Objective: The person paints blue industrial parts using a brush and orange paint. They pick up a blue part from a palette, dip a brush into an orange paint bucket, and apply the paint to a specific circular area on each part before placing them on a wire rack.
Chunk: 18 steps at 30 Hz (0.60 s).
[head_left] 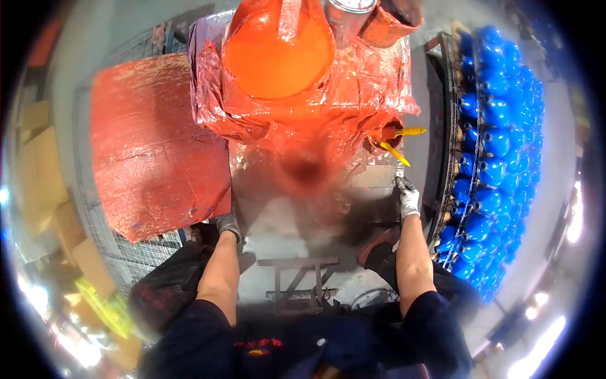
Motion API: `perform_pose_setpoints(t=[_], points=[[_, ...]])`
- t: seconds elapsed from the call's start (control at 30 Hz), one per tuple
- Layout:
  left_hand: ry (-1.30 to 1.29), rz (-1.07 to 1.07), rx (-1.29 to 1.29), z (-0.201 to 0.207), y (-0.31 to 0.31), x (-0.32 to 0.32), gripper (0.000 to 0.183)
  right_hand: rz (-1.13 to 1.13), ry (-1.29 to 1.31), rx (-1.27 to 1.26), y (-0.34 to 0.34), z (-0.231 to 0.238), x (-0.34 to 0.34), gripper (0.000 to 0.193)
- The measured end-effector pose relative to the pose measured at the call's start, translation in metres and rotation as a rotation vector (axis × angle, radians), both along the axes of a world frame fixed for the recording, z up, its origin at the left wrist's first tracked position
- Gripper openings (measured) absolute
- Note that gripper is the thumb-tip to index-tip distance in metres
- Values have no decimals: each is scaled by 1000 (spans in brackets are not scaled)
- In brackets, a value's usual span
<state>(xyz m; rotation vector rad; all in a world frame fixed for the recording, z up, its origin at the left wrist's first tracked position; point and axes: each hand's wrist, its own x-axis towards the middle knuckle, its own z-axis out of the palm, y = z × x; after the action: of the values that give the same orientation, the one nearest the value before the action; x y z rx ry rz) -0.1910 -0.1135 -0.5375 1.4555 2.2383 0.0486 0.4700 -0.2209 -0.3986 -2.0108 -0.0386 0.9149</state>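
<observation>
My right hand (408,194), in a grey-and-white glove, is at the right front corner of the paint-covered stand (372,177). Its fingers are closed at that edge, but whatever they grip is too small to make out. Low on the left, my left hand (228,223) in a grey glove is by the lower right corner of a red-painted board (161,151); its fingers are hidden in shadow. Ahead of me a large bucket of orange paint (278,66) sits on the stand. Yellow-handled brushes (396,153) lean out of a small pot (383,136) above my right hand.
To the right, a rack (449,145) holds rows of glossy blue rounded pieces (495,145). A metal can (350,22) and a red-stained pot (391,28) stand behind the bucket. Cardboard (47,177) lies far left. A metal frame (297,278) stands between my legs.
</observation>
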Motion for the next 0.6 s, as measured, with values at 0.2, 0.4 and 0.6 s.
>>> perform_pose_setpoints(t=[0.2, 0.4, 0.6], points=[[176, -46, -335, 3, 8, -3, 57, -15, -5, -5, 0, 7, -2, 25], [385, -612, -155, -31, -7, -17, 49, -30, -5, 16, -15, 16, -3, 28], [58, -82, -120, -32, -2, -5, 46, 38, -83, -127, -18, 8, 5, 29]])
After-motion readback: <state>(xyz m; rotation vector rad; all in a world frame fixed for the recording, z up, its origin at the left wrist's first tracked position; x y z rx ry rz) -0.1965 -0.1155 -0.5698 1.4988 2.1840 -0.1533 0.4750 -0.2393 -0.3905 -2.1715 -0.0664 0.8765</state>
